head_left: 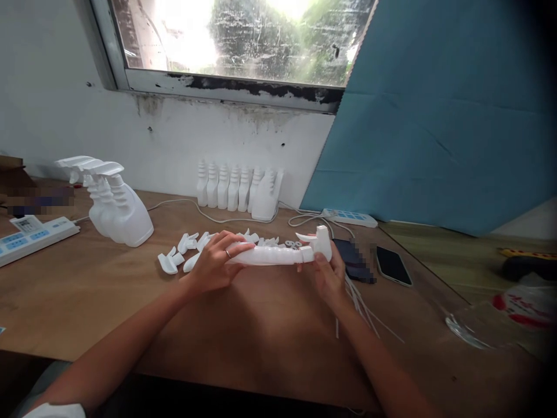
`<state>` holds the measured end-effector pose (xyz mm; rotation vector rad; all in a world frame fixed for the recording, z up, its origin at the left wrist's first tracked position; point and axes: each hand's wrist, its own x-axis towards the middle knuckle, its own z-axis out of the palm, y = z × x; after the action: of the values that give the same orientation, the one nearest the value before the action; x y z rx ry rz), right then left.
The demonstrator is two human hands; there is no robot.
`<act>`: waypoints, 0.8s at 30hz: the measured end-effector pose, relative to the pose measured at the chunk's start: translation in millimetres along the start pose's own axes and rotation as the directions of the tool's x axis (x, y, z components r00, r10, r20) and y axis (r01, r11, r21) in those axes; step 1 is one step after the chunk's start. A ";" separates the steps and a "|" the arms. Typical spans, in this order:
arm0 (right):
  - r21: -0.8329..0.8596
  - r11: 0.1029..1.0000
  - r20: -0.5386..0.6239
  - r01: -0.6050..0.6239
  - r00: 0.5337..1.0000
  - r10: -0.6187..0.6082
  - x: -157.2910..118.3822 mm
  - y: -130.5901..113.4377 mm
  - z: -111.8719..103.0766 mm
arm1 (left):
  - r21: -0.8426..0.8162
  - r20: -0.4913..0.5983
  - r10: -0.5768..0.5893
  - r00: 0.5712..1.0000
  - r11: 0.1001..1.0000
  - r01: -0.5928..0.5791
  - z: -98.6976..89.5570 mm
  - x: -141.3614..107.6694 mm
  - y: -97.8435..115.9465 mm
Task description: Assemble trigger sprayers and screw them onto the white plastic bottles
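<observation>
A white spray bottle lies level in front of me, its ribbed neck toward the right. My left hand, with a ring on one finger, is wrapped round its body. At the neck end sits a white trigger spray head, and my right hand is closed on it. Whether the head is screwed tight cannot be seen. Loose white trigger parts lie on the table by my left hand. Thin white tubes lie under and beside my right hand.
Assembled spray bottles stand at the left, near a power strip. Several bottles without heads line the wall. At the right are a second power strip, a phone and a clear plastic container.
</observation>
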<state>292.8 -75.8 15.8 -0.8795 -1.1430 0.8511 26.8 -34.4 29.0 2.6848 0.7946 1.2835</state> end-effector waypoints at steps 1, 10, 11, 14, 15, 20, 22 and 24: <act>-0.001 0.999 -0.007 0.038 0.999 -0.038 0.3 -1.8 0.8 | -0.064 0.012 -0.037 0.999 0.997 0.038 1.5 -0.6 2.0; -0.198 0.950 0.117 0.241 0.968 -0.221 26.4 -41.7 23.8 | -0.568 0.086 -0.389 0.917 0.737 0.366 15.1 -1.1 3.5; -0.227 0.935 0.141 0.272 0.959 -0.245 31.9 -47.3 28.6 | -0.609 0.097 -0.412 0.906 0.695 0.382 17.2 -2.0 1.4; -0.193 0.930 0.180 0.312 0.943 -0.279 46.6 -54.3 47.0 | -0.748 0.197 -0.498 0.845 0.481 0.458 28.5 -7.6 -3.2; -0.159 0.942 0.184 0.295 0.946 -0.265 49.9 -52.7 54.4 | -0.794 0.241 -0.519 0.820 0.381 0.474 34.0 -10.2 -3.7; 0.037 0.998 0.281 0.044 0.958 -0.053 51.5 -27.3 86.9 | -0.909 0.343 -0.506 0.791 0.034 0.416 58.2 -17.2 -1.3; 0.092 0.995 0.341 -0.025 0.940 -0.008 47.4 -20.8 92.4 | -0.911 0.351 -0.477 0.806 0.024 0.411 59.4 -16.2 -1.0; 0.130 0.989 0.405 -0.072 0.914 0.013 42.9 -20.4 93.9 | -0.908 0.361 -0.457 0.813 0.027 0.418 57.2 -15.0 -1.1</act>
<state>212.3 -32.5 67.7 -0.6259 -1.4025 1.1727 61.0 -31.4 -19.1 1.1613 0.4250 1.0373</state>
